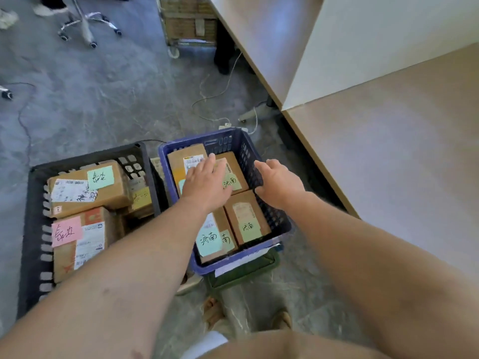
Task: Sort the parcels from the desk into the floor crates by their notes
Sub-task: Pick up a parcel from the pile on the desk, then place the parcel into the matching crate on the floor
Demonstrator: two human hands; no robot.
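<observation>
found blue crate [207,138] on grey floor beside the desk [388,164], black crate [31,229] just to its left. counted four brown parcels showing in the blue crate: back-left parcel [186,158] with a printed label, back-right parcel [234,164] with a green note [232,182], front-left parcel [223,221] with a pale note [208,240], and front-right parcel [246,211] with another green note.

saw left hand [207,182] palm down over the two back parcels, fingers straight, gripping nothing; cannot tell whether touching the cardboard. saw right hand [278,185] inside the blue crate by its right wall, above the back-right and front-right parcels, fingers loosely extended, gripping nothing.

noted in the black crate a large parcel [111,193] with a mint note [101,177] at the back, a small parcel [141,211] with a yellow note [141,198] just beside it, and a near parcel [62,263] with a pink note [66,231].

noted chair base [85,27] and loose cables [220,94] on the floor beyond the crates.
</observation>
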